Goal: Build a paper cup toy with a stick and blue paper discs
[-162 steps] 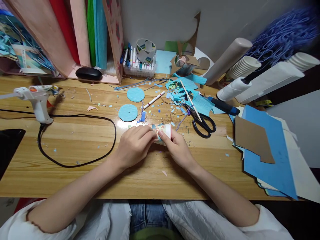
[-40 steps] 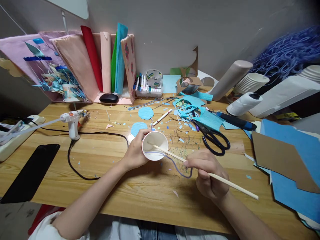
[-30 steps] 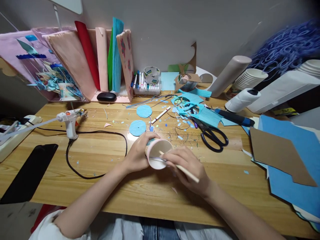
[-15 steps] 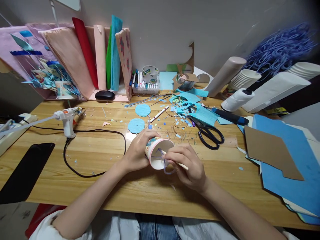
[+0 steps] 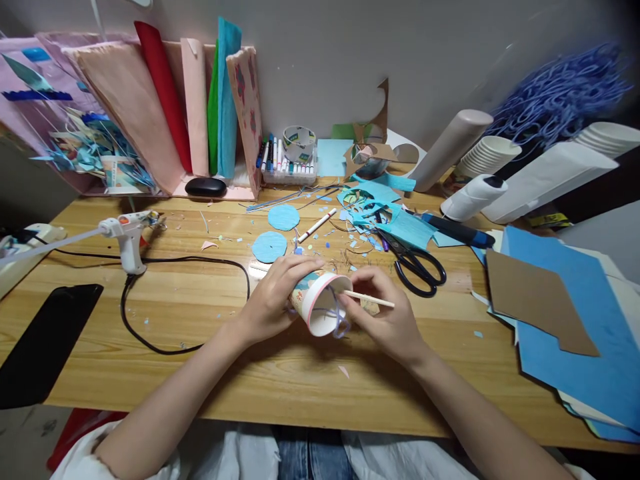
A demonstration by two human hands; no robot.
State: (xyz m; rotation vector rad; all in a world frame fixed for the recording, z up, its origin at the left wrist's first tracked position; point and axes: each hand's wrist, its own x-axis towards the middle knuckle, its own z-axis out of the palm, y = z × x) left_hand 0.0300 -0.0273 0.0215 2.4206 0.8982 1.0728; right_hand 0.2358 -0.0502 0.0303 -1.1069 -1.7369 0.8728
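My left hand [image 5: 274, 293] is wrapped round a patterned paper cup [image 5: 313, 293], which lies tilted with its open mouth towards me and to the right. Purple yarn [image 5: 340, 325] runs inside the cup and loops out over its rim. Between the thumb and fingers of my right hand [image 5: 387, 313] is a thin wooden stick [image 5: 373, 298], its left end at the cup's mouth. The right fingers also lie against the cup's rim. Behind the cup are two round blue paper discs [image 5: 269, 247] and a capped white marker [image 5: 317, 225].
At left stand a hot glue gun [image 5: 129, 240] with its black cable and a black phone-like slab [image 5: 50, 340]. Black-handled scissors [image 5: 420, 270] lie among blue scraps at the right. Blue sheets [image 5: 555, 380] and brown cardboard [image 5: 535, 300] cover the right side.
The right hand has turned and shifted against the cup's rim, and the stick now points further out to the right. The cup's mouth has swung slightly to the right.
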